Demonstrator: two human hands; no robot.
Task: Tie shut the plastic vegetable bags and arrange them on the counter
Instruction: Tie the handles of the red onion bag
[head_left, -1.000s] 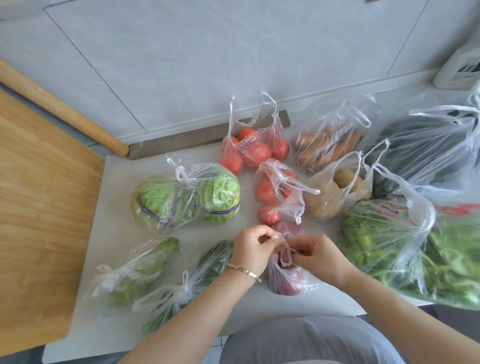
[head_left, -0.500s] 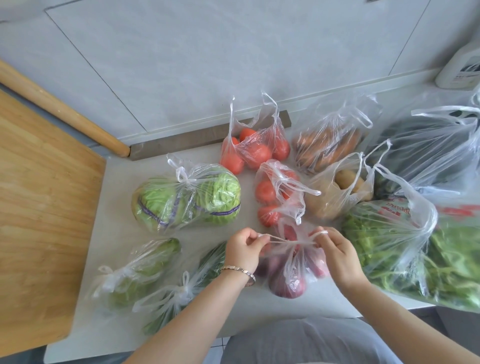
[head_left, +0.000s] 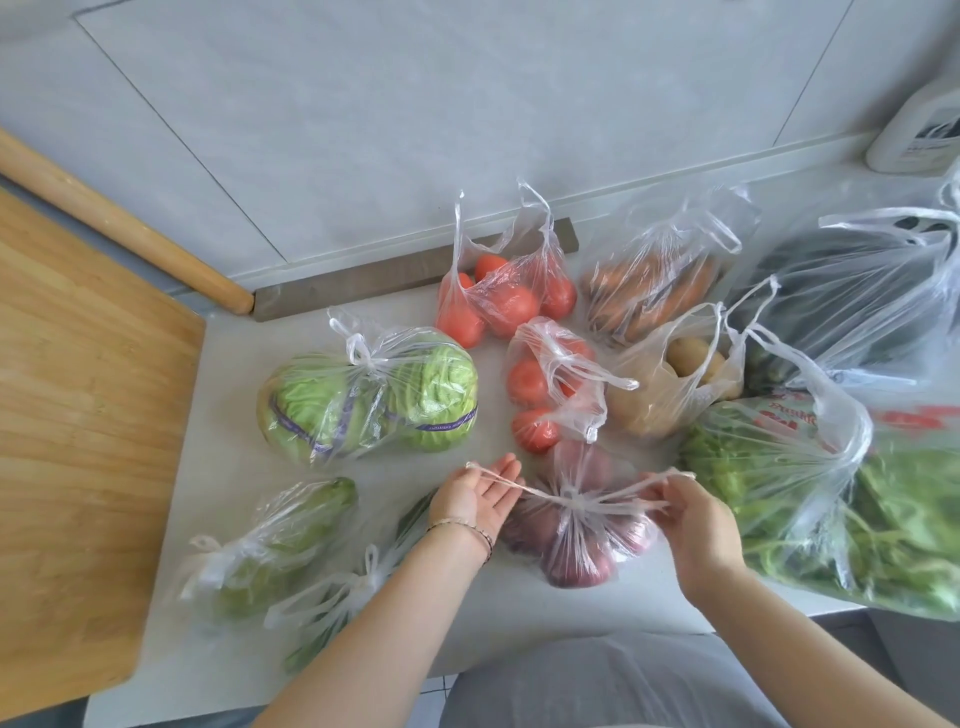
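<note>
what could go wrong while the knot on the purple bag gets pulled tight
The thin handles are stretched taut between the left hand and right hand; a harder pull might tear them. The left hand's fingers look spread, so its strand could slip. The tomato bag just behind could get bumped.

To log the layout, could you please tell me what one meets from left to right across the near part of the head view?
wooden board → tied green-vegetable bag → left hand → red onion bag → right hand → leafy greens bag
</note>
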